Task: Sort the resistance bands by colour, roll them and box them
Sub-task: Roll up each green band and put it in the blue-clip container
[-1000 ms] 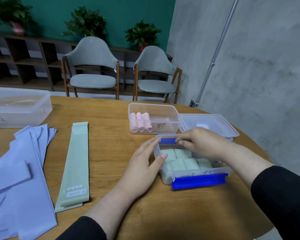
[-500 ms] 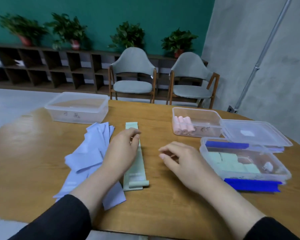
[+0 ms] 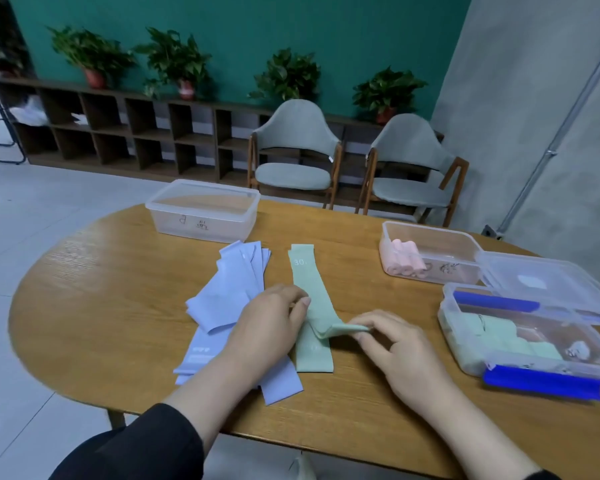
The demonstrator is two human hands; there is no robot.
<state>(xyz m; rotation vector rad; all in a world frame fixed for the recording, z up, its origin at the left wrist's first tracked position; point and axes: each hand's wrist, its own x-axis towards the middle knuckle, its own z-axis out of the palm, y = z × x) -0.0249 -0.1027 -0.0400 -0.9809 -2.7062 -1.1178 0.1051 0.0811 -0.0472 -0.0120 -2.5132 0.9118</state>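
A flat green band (image 3: 307, 275) lies lengthwise on the table. A second green band (image 3: 340, 330) is lifted off it at the middle, pinched by my right hand (image 3: 392, 344). My left hand (image 3: 271, 320) rests on the green band's left edge, fingertips curled onto it. Several lilac bands (image 3: 229, 292) fan out to the left. Green rolls (image 3: 492, 336) fill the near right box (image 3: 445, 317), which has blue clips. Pink rolls (image 3: 404, 261) sit in the box (image 3: 430, 232) behind it.
An empty clear box (image 3: 201, 216) stands at the back left of the wooden table (image 3: 101, 306). A clear lid (image 3: 548, 285) lies at the right edge. Two grey chairs (image 3: 295, 150) stand beyond the table.
Both hands left the green-roll box and came over to the flat green bands. My right hand has now pinched up a green band; my view swung left.
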